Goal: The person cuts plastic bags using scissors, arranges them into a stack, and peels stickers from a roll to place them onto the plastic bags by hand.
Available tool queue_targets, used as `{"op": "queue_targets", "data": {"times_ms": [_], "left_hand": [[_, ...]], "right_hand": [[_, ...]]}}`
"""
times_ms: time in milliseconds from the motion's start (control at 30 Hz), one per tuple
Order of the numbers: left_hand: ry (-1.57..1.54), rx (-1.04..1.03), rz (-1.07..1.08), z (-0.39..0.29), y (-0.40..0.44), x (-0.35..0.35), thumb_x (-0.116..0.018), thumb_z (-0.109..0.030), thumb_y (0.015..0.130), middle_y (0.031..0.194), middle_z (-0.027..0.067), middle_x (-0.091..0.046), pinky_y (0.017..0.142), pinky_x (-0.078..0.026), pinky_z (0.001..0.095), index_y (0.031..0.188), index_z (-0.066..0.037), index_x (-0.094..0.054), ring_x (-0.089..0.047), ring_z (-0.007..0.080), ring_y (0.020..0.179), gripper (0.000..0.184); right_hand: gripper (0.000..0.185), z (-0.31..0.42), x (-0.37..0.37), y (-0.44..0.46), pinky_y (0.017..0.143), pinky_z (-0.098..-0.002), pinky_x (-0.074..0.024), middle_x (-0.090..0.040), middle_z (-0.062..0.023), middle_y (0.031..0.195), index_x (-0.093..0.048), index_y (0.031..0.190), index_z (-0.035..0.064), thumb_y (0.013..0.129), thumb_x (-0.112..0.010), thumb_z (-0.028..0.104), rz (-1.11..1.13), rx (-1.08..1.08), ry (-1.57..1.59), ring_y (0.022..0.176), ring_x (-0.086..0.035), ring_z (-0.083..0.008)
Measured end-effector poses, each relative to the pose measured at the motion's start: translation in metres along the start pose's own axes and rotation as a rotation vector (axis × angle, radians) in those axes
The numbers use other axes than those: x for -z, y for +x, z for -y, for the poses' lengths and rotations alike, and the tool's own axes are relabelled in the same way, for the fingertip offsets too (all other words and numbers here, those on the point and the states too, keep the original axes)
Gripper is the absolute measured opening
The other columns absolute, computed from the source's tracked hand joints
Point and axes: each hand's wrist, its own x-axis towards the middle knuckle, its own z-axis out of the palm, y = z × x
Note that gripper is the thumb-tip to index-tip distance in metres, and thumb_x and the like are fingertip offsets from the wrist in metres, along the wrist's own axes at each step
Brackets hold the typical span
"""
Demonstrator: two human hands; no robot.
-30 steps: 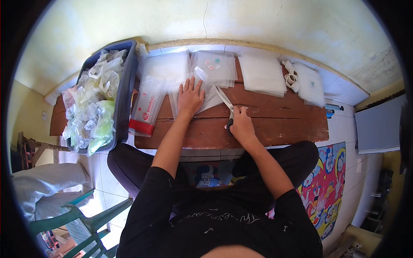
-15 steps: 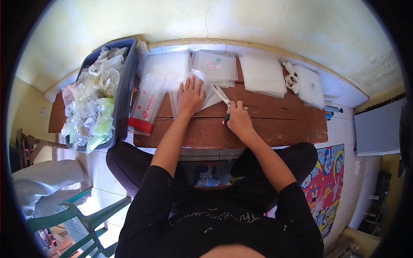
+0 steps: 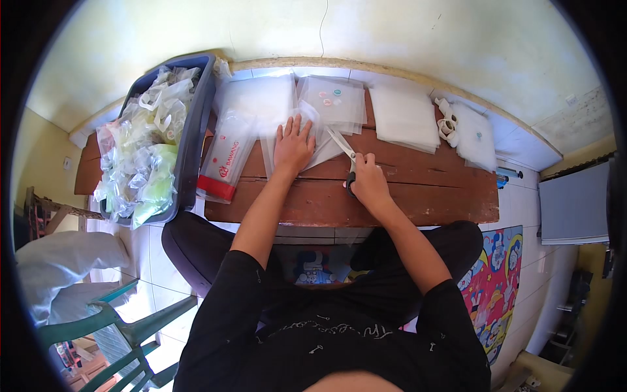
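My left hand (image 3: 294, 145) lies flat with fingers spread on a clear plastic sheet or bag (image 3: 324, 147) on the wooden table. In my right hand (image 3: 368, 178) is a pair of scissors (image 3: 342, 142) with dark handles, its blades pointing away and to the left, beside the plastic's right edge. Left of my left hand is a clear bag printed in red with "BAWANG" (image 3: 226, 157). Beyond my hands are a stack of clear plastic sheets (image 3: 258, 98) and another clear stack with small round labels (image 3: 336, 98).
A dark grey tub (image 3: 189, 140) heaped with plastic bags (image 3: 147, 140) stands at left. Further right on the brown table (image 3: 431, 196) are another plastic stack (image 3: 401, 114), white rolls (image 3: 447, 123) and a smaller stack (image 3: 473, 134). A green chair (image 3: 140, 326) is at lower left.
The view has shifted slightly. My left hand stays flat on the plastic, and the scissors in my right hand keep nearly the same place.
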Motion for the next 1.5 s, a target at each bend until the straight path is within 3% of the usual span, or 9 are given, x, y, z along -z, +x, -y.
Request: {"op": "queue_targets", "data": {"times_ms": [333, 667, 733, 833, 1067, 1233, 1367, 1433, 1500], "left_hand": [[0.002, -0.006, -0.02, 0.001, 0.001, -0.002, -0.043, -0.037, 0.096, 0.154, 0.0121, -0.031, 0.116, -0.017, 0.0489, 0.14, -0.017, -0.047, -0.027, 0.0297, 0.143, 0.049], [-0.012, 0.016, 0.017, 0.0, 0.002, -0.001, -0.041, -0.039, 0.096, 0.155, 0.0111, -0.03, 0.118, -0.014, 0.0469, 0.144, -0.018, -0.042, -0.024, 0.0277, 0.144, 0.052], [0.008, -0.006, -0.034, 0.002, 0.001, -0.004, -0.043, -0.037, 0.096, 0.154, 0.0119, -0.031, 0.117, -0.016, 0.048, 0.144, -0.02, -0.042, -0.026, 0.0293, 0.143, 0.051], [0.013, -0.008, -0.027, 0.001, 0.001, -0.003, -0.043, -0.038, 0.096, 0.154, 0.012, -0.031, 0.117, -0.016, 0.048, 0.144, -0.02, -0.042, -0.026, 0.0294, 0.143, 0.052], [0.021, -0.015, -0.016, 0.0, 0.001, -0.003, -0.043, -0.038, 0.096, 0.154, 0.0123, -0.031, 0.117, -0.016, 0.0482, 0.144, -0.019, -0.042, -0.026, 0.0295, 0.143, 0.052], [0.033, -0.013, 0.005, 0.001, 0.001, -0.003, -0.043, -0.038, 0.095, 0.154, 0.0119, -0.031, 0.117, -0.017, 0.0481, 0.143, -0.017, -0.044, -0.026, 0.0296, 0.143, 0.052], [0.029, -0.005, 0.016, 0.001, 0.001, -0.002, -0.043, -0.038, 0.095, 0.154, 0.0118, -0.031, 0.117, -0.017, 0.048, 0.142, -0.016, -0.045, -0.026, 0.0294, 0.143, 0.051], [-0.002, -0.014, -0.016, 0.001, 0.001, -0.003, -0.044, -0.038, 0.095, 0.154, 0.0118, -0.031, 0.117, -0.017, 0.0479, 0.141, -0.016, -0.046, -0.026, 0.0291, 0.143, 0.051], [0.001, -0.007, 0.002, 0.0, 0.0, -0.001, -0.042, -0.038, 0.096, 0.154, 0.0114, -0.03, 0.117, -0.015, 0.0472, 0.142, -0.017, -0.045, -0.025, 0.0285, 0.143, 0.051]], "right_hand": [[0.038, 0.016, -0.006, 0.015, 0.067, -0.0465, -0.0567, -0.049, -0.0226, 0.104, -0.046, 0.109, -0.0041, 0.079, -0.066, 0.005, -0.03, 0.081, -0.039, 0.079, -0.065, -0.0433], [0.046, -0.006, 0.002, -0.001, 0.072, -0.0481, -0.0557, -0.049, -0.0229, 0.107, -0.046, 0.112, -0.0038, 0.075, -0.072, 0.006, 0.0, 0.044, -0.013, 0.083, -0.065, -0.0442], [0.062, -0.012, 0.002, -0.01, 0.072, -0.053, -0.052, -0.05, -0.0221, 0.108, -0.046, 0.116, 0.0005, 0.069, -0.082, 0.017, -0.013, 0.028, 0.088, 0.085, -0.06, -0.0499], [0.05, -0.002, 0.016, -0.016, 0.072, -0.048, -0.056, -0.048, -0.0223, 0.109, -0.045, 0.114, -0.0038, 0.074, -0.073, 0.008, -0.008, 0.053, 0.016, 0.082, -0.064, -0.0448], [0.061, -0.005, 0.001, -0.001, 0.071, -0.0514, -0.0538, -0.047, -0.0211, 0.111, -0.044, 0.114, -0.0015, 0.07, -0.082, 0.017, -0.003, 0.049, 0.022, 0.083, -0.062, -0.0469], [0.038, 0.005, -0.002, 0.009, 0.065, -0.0482, -0.0564, -0.047, -0.0223, 0.104, -0.045, 0.111, -0.0053, 0.081, -0.064, 0.008, -0.098, 0.117, -0.022, 0.076, -0.065, -0.0438], [0.039, 0.009, -0.004, 0.013, 0.065, -0.0481, -0.0564, -0.047, -0.0221, 0.104, -0.045, 0.111, -0.0053, 0.081, -0.065, 0.007, -0.091, 0.106, -0.006, 0.076, -0.065, -0.0439], [0.061, 0.007, -0.004, 0.015, 0.073, -0.0515, -0.0534, -0.047, -0.0209, 0.11, -0.045, 0.115, -0.0014, 0.071, -0.082, 0.019, -0.019, 0.014, 0.041, 0.087, -0.062, -0.0469], [0.051, 0.004, -0.004, 0.015, 0.07, -0.0501, -0.0547, -0.047, -0.0216, 0.107, -0.045, 0.114, -0.0032, 0.075, -0.074, 0.013, -0.033, 0.047, 0.006, 0.083, -0.064, -0.0455]]}}
